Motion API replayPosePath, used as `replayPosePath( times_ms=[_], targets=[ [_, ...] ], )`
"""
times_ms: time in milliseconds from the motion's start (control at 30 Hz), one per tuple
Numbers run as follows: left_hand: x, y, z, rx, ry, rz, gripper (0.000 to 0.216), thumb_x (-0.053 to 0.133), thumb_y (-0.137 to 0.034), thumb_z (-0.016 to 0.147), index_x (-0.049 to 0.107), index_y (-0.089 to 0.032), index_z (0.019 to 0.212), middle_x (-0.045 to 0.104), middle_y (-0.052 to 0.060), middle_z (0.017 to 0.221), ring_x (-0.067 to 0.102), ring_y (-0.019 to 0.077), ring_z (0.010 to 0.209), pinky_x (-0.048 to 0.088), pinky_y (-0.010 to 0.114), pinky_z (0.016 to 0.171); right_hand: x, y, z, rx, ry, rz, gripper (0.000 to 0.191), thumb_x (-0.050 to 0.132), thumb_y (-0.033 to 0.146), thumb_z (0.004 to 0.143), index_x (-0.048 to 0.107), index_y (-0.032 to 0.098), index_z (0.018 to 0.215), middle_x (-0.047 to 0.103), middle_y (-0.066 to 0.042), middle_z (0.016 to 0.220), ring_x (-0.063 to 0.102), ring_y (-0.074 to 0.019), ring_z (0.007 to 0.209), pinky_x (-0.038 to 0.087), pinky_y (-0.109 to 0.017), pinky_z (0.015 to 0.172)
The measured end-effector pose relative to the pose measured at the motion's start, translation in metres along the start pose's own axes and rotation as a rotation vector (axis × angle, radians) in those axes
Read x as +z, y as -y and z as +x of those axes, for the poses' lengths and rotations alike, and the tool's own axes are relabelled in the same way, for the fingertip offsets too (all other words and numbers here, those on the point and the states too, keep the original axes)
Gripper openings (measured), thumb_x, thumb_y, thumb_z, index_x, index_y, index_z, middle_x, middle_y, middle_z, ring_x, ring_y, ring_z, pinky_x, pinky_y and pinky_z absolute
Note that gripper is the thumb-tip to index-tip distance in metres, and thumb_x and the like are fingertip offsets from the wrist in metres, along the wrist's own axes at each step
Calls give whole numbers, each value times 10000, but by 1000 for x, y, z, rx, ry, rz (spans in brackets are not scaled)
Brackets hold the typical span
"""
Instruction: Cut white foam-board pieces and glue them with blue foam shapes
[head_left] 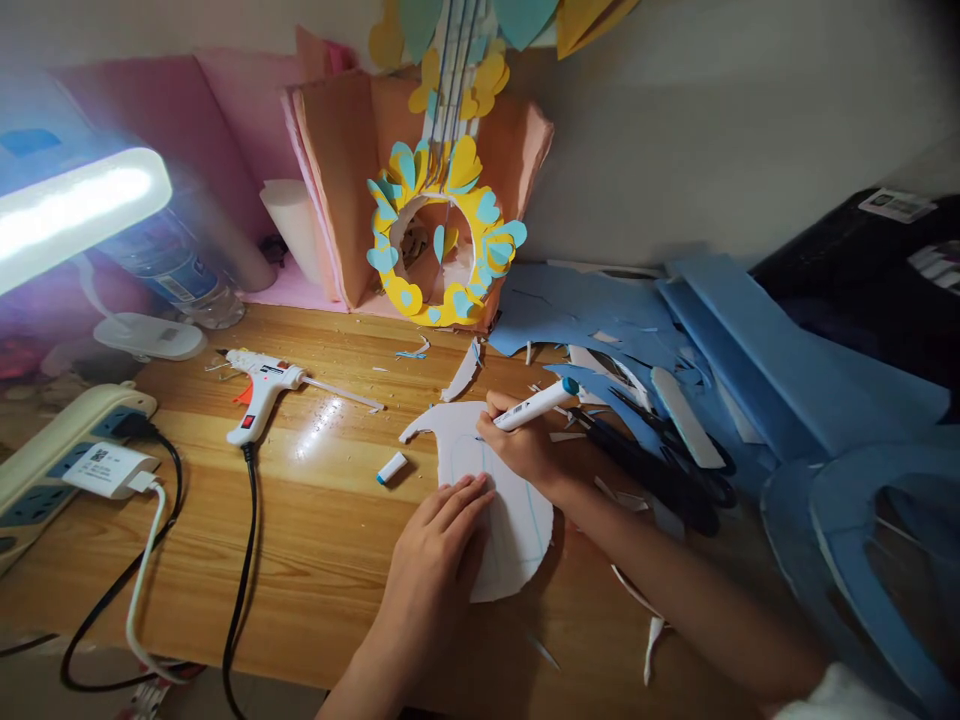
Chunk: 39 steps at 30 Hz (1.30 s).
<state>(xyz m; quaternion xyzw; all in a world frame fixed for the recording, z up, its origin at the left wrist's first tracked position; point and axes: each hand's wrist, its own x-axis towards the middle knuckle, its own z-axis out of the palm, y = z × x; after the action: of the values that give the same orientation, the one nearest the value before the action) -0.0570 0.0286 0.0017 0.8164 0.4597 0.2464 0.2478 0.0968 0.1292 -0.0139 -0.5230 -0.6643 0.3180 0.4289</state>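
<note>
My right hand (517,440) grips a white marker (536,405) with a teal end, its tip down near the top of a white foam-board cutout (517,560). Light blue lines run along the inside of the cutout's edge. My left hand (446,530) lies flat on the cutout's left side, fingers stretched out and pressing on it. A small white cap with a teal end (391,468) rests on the wooden table to the left of the cutout. The marker's tip is partly hidden by my fingers.
A white glue gun (262,390) lies to the left, its black cord trailing off the table. Behind stands a ring with yellow and blue paper hearts (390,285). Blue foam sheets (585,300), scraps and a black-handled tool (645,470) crowd the right. A power strip (97,410) and bright lamp (90,205) are far left.
</note>
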Motion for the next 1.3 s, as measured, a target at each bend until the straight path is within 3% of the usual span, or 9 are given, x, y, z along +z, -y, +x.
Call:
replayPosePath(
  times_ms=[367,533,667,1033,1300],
  targets=[
    [-2,-2,-1,4,-10,-12,384,455,-99,882,549,-234,1230,595,60,1299,541,221,1211,474,444,1011,-2,-3,-1,35,4,35,304,479,135,683,223,233,552,210,74,513,229,-100,486,185,-273,468],
    [0,0,-1,4,10,-2,373,450,-103,892,535,-220,1237,578,52,1321,522,210,1230,459,439,1029,-7,10,-5,15,0,107,308,479,287,805,275,241,579,279,68,527,296,-111,492,272,-264,479],
    [0,0,-1,-1,4,-4,374,451,-109,895,534,-224,1241,578,48,1321,525,210,1227,461,437,1027,-3,19,-6,53,106,141,315,523,387,830,353,238,610,371,63,538,363,-112,492,321,-255,489],
    [0,0,0,19,-12,3,352,443,-121,901,544,-198,1230,590,71,1305,533,219,1214,475,438,1012,0,24,-6,74,236,64,328,548,334,816,357,223,574,365,59,550,346,-108,522,280,-252,496],
    [1,0,-1,4,11,2,339,441,-137,911,537,-198,1230,580,46,1320,512,200,1233,459,430,1032,2,20,-8,100,159,53,300,524,335,815,346,227,599,343,64,561,333,-110,524,265,-257,504]
  ],
)
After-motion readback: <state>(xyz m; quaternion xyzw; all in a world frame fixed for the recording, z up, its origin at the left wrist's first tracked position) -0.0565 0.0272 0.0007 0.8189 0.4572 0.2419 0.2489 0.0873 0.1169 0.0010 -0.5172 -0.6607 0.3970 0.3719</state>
